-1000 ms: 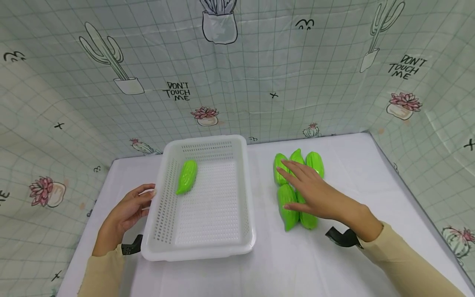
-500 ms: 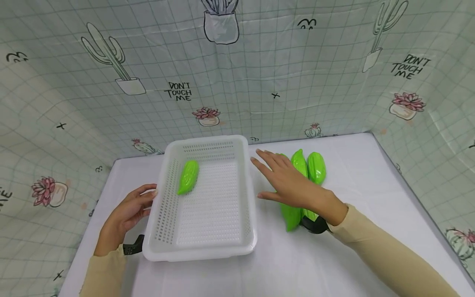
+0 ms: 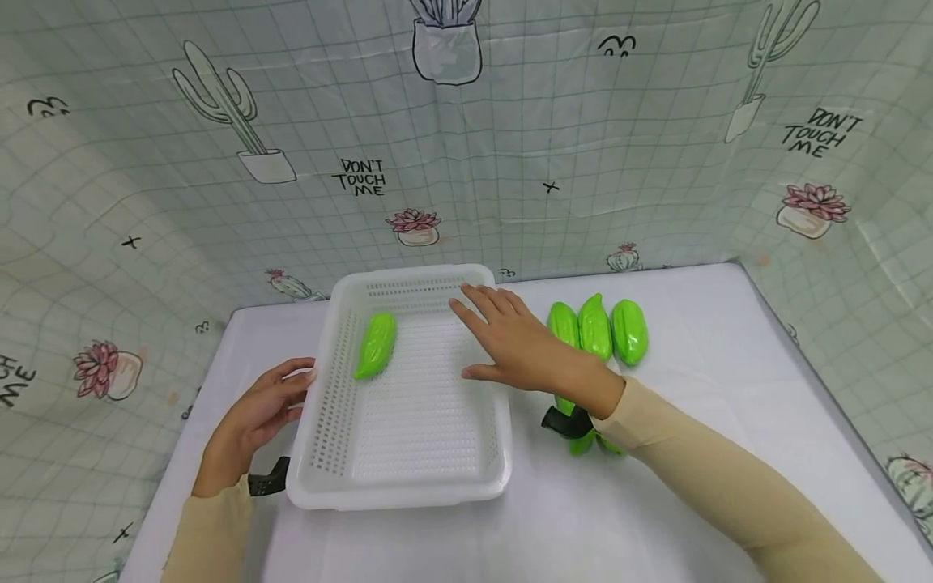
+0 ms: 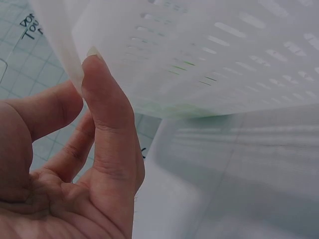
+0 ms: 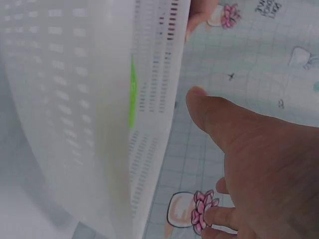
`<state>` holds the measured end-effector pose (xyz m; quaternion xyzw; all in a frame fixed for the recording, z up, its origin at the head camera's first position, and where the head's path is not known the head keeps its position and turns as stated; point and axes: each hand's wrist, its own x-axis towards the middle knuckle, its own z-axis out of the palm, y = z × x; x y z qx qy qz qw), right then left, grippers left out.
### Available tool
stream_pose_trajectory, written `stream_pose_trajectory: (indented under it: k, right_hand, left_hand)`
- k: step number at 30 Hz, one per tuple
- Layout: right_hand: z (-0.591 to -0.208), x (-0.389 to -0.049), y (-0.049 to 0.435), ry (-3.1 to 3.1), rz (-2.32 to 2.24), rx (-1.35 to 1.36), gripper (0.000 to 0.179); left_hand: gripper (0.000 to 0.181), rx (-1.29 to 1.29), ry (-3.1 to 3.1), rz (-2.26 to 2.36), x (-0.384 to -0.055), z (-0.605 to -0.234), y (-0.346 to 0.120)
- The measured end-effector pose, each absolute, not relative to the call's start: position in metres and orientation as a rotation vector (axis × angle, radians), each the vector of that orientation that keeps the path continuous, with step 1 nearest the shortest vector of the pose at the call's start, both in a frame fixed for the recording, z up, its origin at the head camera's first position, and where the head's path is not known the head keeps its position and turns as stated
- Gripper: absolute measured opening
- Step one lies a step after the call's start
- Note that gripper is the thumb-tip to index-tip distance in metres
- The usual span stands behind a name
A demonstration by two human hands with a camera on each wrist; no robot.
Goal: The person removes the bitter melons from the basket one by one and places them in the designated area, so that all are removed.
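Note:
A white perforated plastic basket (image 3: pixel 408 495) stands on the table, left of centre. Inside it, near the left wall, lies one glossy green, ribbed, pointed vegetable (image 3: pixel 376 346). My left hand (image 3: pixel 258 413) pinches the basket's left rim between thumb and finger, close up in the left wrist view. Over the basket's right side hovers my right hand (image 3: pixel 521 340), fingers spread, nothing in it; the right wrist view shows its thumb above the rim. Several more green vegetables (image 3: pixel 630 332) lie to the right of the basket, the nearer ones partly hidden under my right wrist and its black strap.
White cloth covers the table (image 3: pixel 700 405). A grid-patterned curtain (image 3: pixel 496 129) with cactus drawings rises behind the table and along both sides. The basket's far end stands close to the back curtain.
My right hand has moved left from above the green vegetables to over the basket, carrying nothing. The left hand keeps its place at the rim; the view has shifted slightly.

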<state>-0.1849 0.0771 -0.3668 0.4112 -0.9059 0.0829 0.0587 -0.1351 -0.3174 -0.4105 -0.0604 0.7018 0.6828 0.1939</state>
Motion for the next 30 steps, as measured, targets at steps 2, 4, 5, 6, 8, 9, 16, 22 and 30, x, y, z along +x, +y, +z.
stream_pose_trajectory:
  k: [2, 4, 5, 6, 8, 9, 16, 22, 30]
  right_hand:
    - [-0.365, -0.187, 0.070, -2.746, 0.244, 1.249, 0.096]
    - [-0.364, -0.190, 0.064, -2.755, 0.247, 1.253, 0.096]
    - [-0.364, -0.191, 0.061, -2.760, 0.245, 1.253, 0.096]
    - [-0.364, -0.192, 0.058, -2.766, 0.247, 1.254, 0.096]
    - [-0.364, -0.194, 0.053, -2.773, 0.243, 1.255, 0.097]
    - [-0.364, -0.196, 0.050, -2.784, 0.246, 1.258, 0.097]
    - [-0.366, -0.204, 0.031, -2.811, 0.187, 1.269, 0.095]
    - [-0.367, -0.211, 0.013, -2.893, 0.172, 1.266, 0.096]
    - [-0.368, -0.214, -0.009, -2.919, 0.139, 1.281, 0.098]
  left_hand:
    - [0.033, -0.169, 1.971, 1.914, -0.135, -0.410, -0.317]
    - [0.033, -0.170, 1.972, 1.913, -0.136, -0.410, -0.317]
    - [0.034, -0.171, 1.974, 1.911, -0.136, -0.409, -0.317]
    - [0.035, -0.171, 1.976, 1.909, -0.136, -0.409, -0.316]
    - [0.034, -0.168, 1.981, 1.905, -0.136, -0.408, -0.316]
    - [0.034, -0.169, 1.981, 1.907, -0.136, -0.408, -0.316]
    - [0.023, -0.199, 1.948, 1.954, -0.134, -0.408, -0.314]
    - [0.025, -0.210, 1.959, 1.951, -0.135, -0.409, -0.315]
    - [0.032, -0.207, 1.962, 1.937, -0.134, -0.409, -0.315]
